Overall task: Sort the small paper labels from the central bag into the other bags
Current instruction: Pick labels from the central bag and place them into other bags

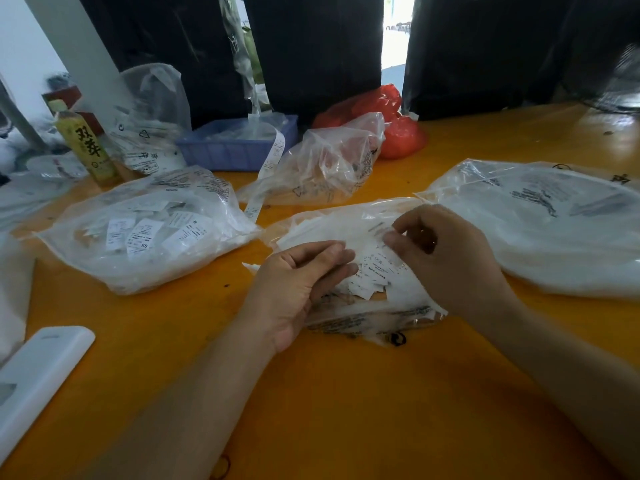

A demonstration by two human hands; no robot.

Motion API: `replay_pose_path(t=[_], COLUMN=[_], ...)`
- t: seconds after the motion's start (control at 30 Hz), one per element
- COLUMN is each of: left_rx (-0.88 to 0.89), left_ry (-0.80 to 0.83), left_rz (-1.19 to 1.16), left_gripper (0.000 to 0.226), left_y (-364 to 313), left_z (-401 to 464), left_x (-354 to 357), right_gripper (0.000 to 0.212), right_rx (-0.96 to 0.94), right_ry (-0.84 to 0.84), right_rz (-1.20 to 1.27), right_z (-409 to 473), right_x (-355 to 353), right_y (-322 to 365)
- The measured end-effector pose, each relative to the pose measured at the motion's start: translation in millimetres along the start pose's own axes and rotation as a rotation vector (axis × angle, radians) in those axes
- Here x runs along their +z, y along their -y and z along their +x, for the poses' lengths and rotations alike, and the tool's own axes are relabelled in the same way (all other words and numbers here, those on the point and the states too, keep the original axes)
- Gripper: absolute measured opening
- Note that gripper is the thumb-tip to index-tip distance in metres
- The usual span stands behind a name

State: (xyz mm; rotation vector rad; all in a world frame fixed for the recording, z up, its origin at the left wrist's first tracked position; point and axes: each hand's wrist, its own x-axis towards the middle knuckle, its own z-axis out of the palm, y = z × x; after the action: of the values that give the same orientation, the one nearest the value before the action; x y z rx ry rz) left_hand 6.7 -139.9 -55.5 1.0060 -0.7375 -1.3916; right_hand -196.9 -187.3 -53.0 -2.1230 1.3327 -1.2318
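Central bag [363, 317] lies on counter [346, 393], near centre, mouth spread. Left hand [298, 285] half-curled, pinned on label pile [374, 275]. Right hand [446, 251] fingertips pinched on one label. Single label to be separated, size mark read before transfer to left bag [145, 230].

At your nine o'clock a label [141, 241] inside the left bag [145, 230] reads "XS", at eleven the bottle [85, 145] bears "双幸", and between your hands one label [375, 271] reads "MADE IN CHINA".
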Motion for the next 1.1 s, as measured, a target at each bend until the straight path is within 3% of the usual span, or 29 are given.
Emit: replay_pose_path(t=[0.13,0.3,0.7,0.83,1.1], left_rx=[-0.010,-0.036,-0.058,-0.047,0.019], left_ry=[0.023,0.058,0.098,0.074,0.021], left_rz=[0.008,0.037,0.083,0.128,0.233], left_gripper=[0.021,0.024,0.032,0.022,0.022], left_y=[-0.2,-1.1,-1.8,-3.5,-4.2], left_z=[-1.7,-3.7,-7.1,-8.2,-8.9], left_x=[0.4,2.2,5.6,5.7,4.4], right_gripper=[0.009,0.015,0.016,0.018,0.007], right_rx=[0.195,0.226,0.065,0.010,0.064], right_ry=[0.051,0.081,0.107,0.124,0.243], right_rz=[0.464,0.692,0.381,0.255,0.223], right_z=[0.9,1.7,-2.7,-2.0,-3.2], right_x=[-6.3,-9.9,-2.9,-4.7,-12.0], right_y=[1.7,-1.5,-0.2,-0.5,2.1])
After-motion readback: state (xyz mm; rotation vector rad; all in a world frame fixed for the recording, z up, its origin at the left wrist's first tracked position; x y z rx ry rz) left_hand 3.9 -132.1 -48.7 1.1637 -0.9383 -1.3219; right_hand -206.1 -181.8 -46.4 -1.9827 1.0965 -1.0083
